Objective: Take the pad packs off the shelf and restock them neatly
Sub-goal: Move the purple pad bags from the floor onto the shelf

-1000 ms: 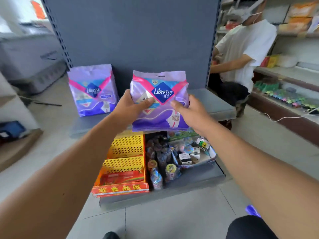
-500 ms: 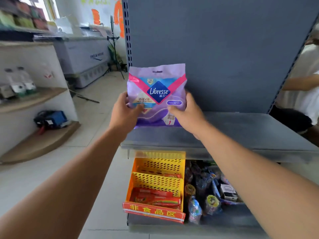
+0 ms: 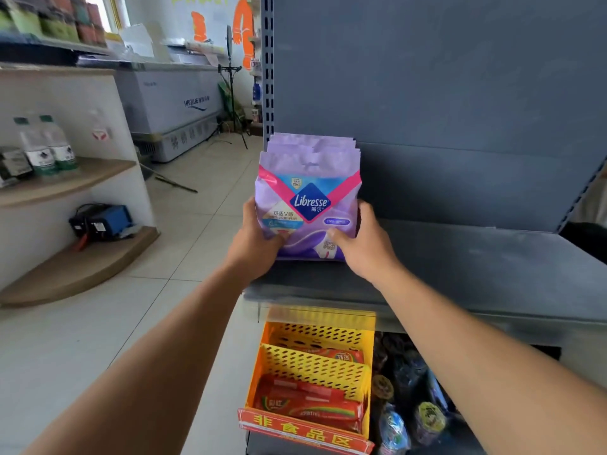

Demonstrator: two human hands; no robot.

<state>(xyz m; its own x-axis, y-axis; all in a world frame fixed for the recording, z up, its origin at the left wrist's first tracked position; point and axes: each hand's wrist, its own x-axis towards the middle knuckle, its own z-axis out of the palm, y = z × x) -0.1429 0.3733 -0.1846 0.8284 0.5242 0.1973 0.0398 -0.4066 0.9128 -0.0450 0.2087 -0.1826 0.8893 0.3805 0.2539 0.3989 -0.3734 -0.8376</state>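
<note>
The pad pack (image 3: 308, 205) has come down onto the shelf (image 3: 460, 257), upright against packs behind it

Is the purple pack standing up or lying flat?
Standing up. The front pad pack has its bottom edge on the grey shelf, logo facing out, the left hand and right hand gripping its sides.

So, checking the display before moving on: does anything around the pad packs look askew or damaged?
Nothing stands out. The front pad pack, held by left hand and right hand, stands upright on the grey shelf, squarely fronting the row behind.
</note>
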